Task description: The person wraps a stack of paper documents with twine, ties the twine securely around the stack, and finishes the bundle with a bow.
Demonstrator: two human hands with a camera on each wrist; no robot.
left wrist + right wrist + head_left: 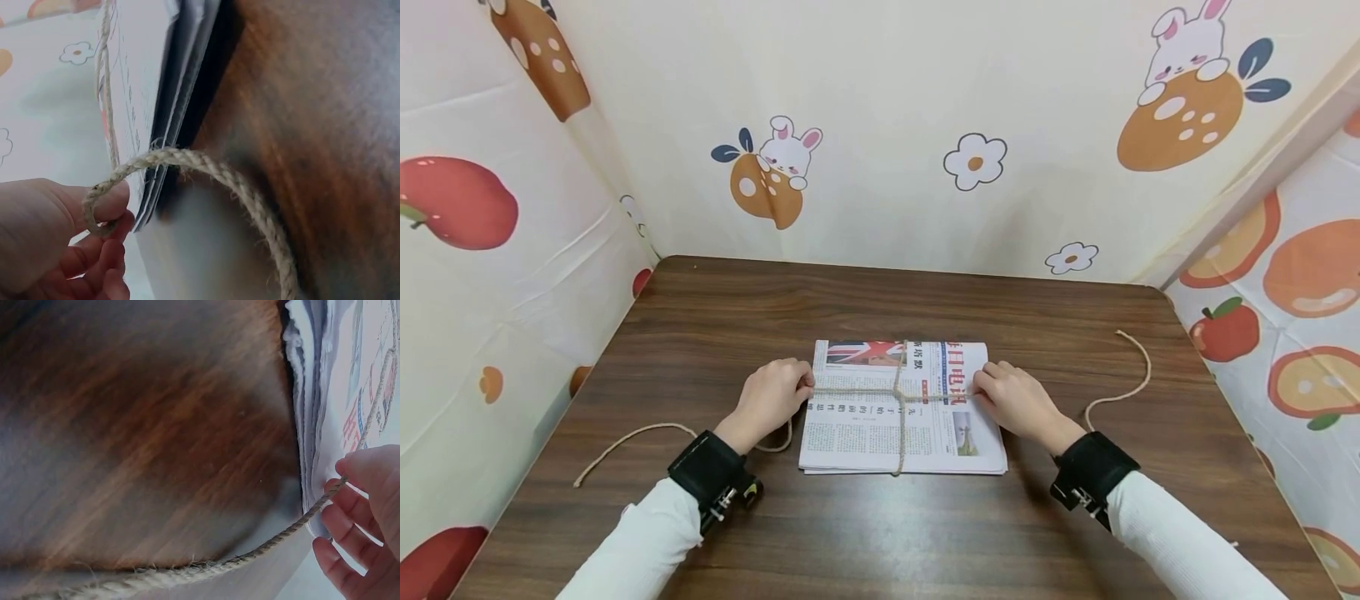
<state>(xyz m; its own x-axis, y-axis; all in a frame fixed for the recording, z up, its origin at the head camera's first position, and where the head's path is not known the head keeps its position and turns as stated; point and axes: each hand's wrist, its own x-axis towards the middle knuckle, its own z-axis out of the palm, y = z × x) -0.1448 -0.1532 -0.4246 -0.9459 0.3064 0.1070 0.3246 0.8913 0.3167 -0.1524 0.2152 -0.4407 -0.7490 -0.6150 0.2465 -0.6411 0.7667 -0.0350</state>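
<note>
A folded stack of newspapers (857, 433) lies flat on the brown table, with twine (900, 433) running across it both ways and crossing near its middle. At the stack's left edge my left hand (775, 392) pinches the twine between thumb and fingers; in the left wrist view the twine (212, 165) loops out of that pinch and curves down past the paper edges. My right hand (1015, 400) pinches the other side at the right edge. From there the twine (287, 531) trails away over the wood in the right wrist view.
One loose twine end (632, 437) lies on the table left of the left wrist, and another twine end (1138, 383) curves beyond the right wrist. Printed cloth walls (880, 200) stand behind and at both sides of the wooden table (760, 300). Each wrist wears a black strap (711, 475).
</note>
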